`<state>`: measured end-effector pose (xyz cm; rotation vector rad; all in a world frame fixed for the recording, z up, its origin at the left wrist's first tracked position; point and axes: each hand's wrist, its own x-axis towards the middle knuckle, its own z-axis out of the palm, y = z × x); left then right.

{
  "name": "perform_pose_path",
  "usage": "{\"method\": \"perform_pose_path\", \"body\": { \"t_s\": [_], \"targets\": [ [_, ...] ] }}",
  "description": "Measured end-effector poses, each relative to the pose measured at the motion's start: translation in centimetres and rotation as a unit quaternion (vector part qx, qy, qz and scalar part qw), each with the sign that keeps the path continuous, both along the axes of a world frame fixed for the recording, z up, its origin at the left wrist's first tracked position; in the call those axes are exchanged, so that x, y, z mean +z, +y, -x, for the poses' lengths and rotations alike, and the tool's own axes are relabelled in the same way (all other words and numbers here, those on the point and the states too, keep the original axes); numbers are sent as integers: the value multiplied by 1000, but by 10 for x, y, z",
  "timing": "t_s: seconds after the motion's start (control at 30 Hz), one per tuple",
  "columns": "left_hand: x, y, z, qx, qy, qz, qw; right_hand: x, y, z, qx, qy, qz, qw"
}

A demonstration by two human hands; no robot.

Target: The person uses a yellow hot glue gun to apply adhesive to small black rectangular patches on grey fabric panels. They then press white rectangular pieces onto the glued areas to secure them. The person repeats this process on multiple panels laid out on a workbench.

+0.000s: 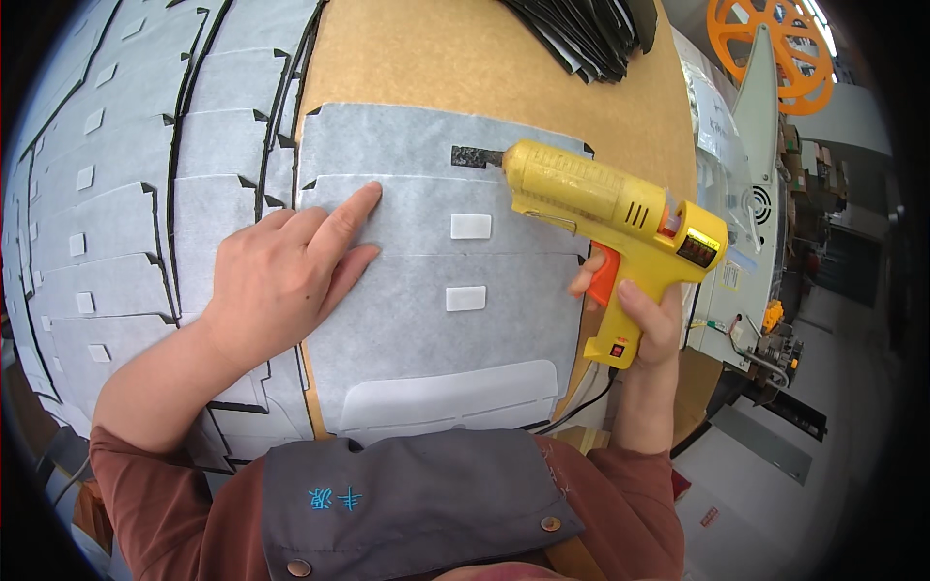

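My right hand grips a yellow hot glue gun by its handle, fingers around the orange trigger. The gun's dark nozzle points left, over or against a small black rectangular patch on a pale grey sheet. Whether glue comes out cannot be seen. My left hand lies on the sheets with the index finger stretched out and the thumb apart, holding nothing. Its fingertip rests left of the patch, near a sheet's upper edge. Two white rectangular pieces sit on the overlapped sheets below the nozzle.
Overlapping rows of similar grey sheets with black edges and white pieces fill the left side. A stack of black pieces lies on the brown board at the back. At right stands a machine with an orange reel. A black cord trails from the gun.
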<state>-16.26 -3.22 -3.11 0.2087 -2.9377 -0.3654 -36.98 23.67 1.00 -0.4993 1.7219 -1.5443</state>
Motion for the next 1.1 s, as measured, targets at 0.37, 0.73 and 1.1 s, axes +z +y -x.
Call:
{"method": "perform_pose_path", "body": {
  "t_s": [0.37, 0.73, 1.1],
  "targets": [
    [5, 3, -1, 18, 43, -69, 997, -13, 13, 2, -5, -126, 77, 989],
    [71, 19, -29, 52, -128, -781, 609, -35, 154, 36, -223, -267, 242, 906],
    [85, 68, -58, 110, -119, -694, 702, -32, 177, 20, -293, -2, -176, 940]
  ]
}}
